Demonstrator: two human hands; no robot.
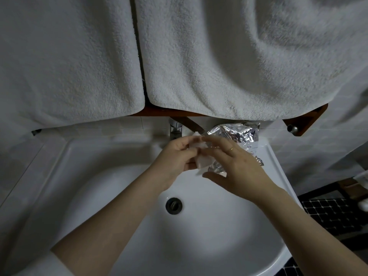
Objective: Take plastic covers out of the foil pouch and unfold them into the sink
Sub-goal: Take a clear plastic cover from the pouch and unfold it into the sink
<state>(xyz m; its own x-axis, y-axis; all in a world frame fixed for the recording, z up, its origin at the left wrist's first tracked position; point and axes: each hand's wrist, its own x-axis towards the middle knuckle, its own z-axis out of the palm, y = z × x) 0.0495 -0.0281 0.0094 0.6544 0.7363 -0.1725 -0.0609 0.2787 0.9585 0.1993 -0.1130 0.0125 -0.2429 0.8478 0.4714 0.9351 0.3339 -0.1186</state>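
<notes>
Left hand (175,156) pinches folded cover (201,156), long axis tilted toward tap (175,129); right hand (237,168) fingers spread, pouch (235,134) beyond fingertips.

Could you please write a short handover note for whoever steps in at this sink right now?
Left hand pinches a folded plastic cover above the sink.
Right hand is open, fingers spread, touching the cover's edge.
Foil pouch lies on the sink's back right rim, opened.
Done: one cover is out.
Left: unfold it into the basin; none lies there yet. Whether more remain inside the pouch cannot be seen.
</notes>
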